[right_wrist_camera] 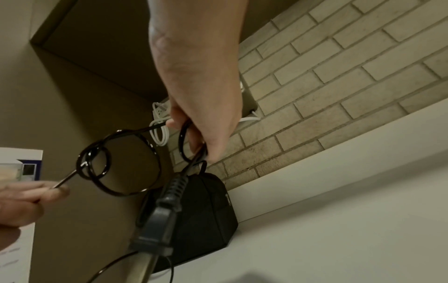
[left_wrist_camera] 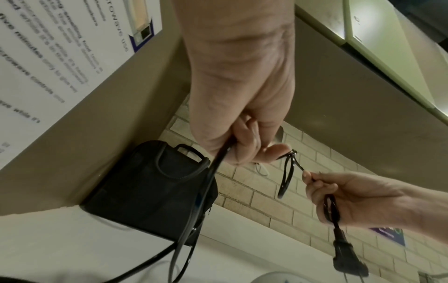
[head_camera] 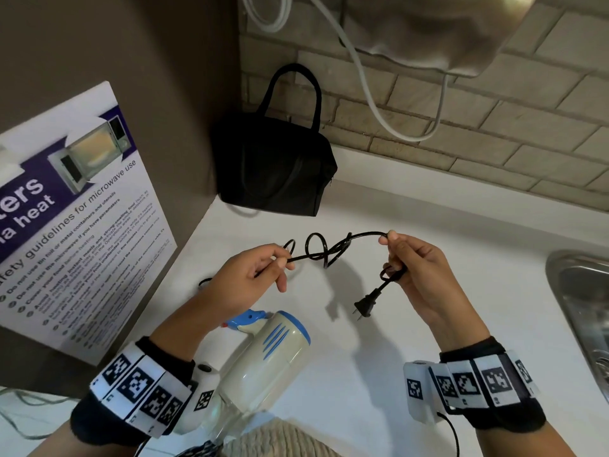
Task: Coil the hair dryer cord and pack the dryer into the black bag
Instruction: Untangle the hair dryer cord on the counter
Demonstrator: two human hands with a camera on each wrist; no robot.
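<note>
The kinked black cord is pinched between the left hand and right hand — plug dangling — in front of the black bag; the hair dryer lies nearer still, on the counter.

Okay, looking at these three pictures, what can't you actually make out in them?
- Bag zipper: open or closed, too dark in every view.
- Dryer nozzle end: hidden in the head view by the left wrist band.
- Where the cord joins the dryer: covered by the left hand.
- Sink: cut off by the right edge.
- Plug prongs: blurred in the right wrist view.
</note>
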